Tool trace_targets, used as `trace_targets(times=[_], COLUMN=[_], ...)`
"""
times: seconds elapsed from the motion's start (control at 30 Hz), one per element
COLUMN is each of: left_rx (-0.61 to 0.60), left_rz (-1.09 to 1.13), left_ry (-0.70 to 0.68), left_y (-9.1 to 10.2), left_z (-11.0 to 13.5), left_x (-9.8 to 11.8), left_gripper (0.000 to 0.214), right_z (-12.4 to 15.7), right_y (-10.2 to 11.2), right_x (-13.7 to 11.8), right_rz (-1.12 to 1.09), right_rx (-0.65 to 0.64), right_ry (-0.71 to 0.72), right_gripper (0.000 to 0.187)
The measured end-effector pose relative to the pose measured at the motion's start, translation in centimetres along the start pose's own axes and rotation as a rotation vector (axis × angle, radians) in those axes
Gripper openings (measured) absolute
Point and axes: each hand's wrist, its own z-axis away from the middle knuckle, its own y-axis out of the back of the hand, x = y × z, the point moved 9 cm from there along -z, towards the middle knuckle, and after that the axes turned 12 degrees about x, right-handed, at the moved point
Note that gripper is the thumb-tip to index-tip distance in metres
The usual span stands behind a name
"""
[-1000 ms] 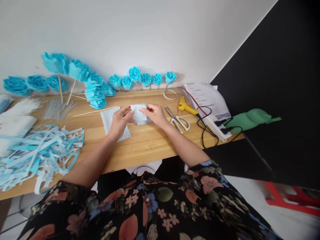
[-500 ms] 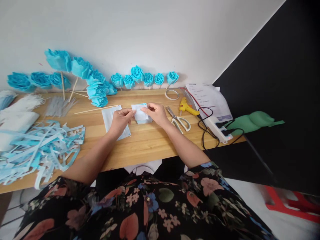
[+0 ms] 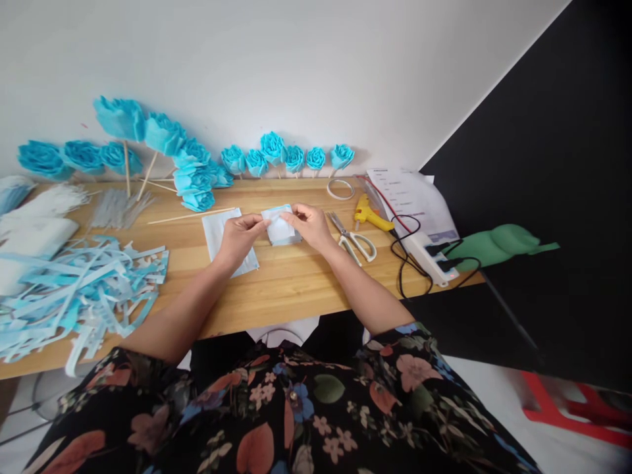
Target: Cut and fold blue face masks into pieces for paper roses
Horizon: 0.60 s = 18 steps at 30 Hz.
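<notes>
My left hand [image 3: 241,238] pinches the left edge of a small white-and-pale-blue fabric square [image 3: 281,228], thumb and fingertips closed. At the opposite side, my right hand [image 3: 311,225] grips the same square near its upper right corner, fingers bent over it. More pale squares seem to lie right under it, though how many I cannot tell. Partly beneath my left hand rests a larger light-blue rectangular sheet [image 3: 216,230] on the wooden table. Scissors [image 3: 353,240] with white handles lie a little to the right of my right hand.
Blue fabric roses [image 3: 274,148] on sticks line the wall. Cut blue strips [image 3: 93,283] heap at the left, near grey wires [image 3: 118,209]. On the right are a yellow glue gun [image 3: 370,214], a tape roll [image 3: 340,189], papers [image 3: 415,197] and a power strip [image 3: 432,259] with cords.
The top of the square in my hands has shifted slightly, showing more of its blue upper edge. Both hands stay almost in place, and the view has moved very slightly.
</notes>
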Motion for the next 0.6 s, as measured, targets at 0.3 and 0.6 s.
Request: trace_targets(times=[0.3, 0.6], left_rx=[-0.057, -0.113], left_rz=[0.025, 0.068], left_ry=[0.047, 0.092], left_y=[-0.7, -1.3], left_z=[0.5, 0.9], left_x=[-0.4, -0.2], left_gripper=[0.032, 0.036], right_z=[0.3, 0.1], right_y=[-0.8, -0.2], right_x=[1.2, 1.1], right_rz=[-0.010, -0.008], right_rx=[-0.098, -0.033], right_ry=[-0.030, -0.004], right_gripper=[0.041, 0.038])
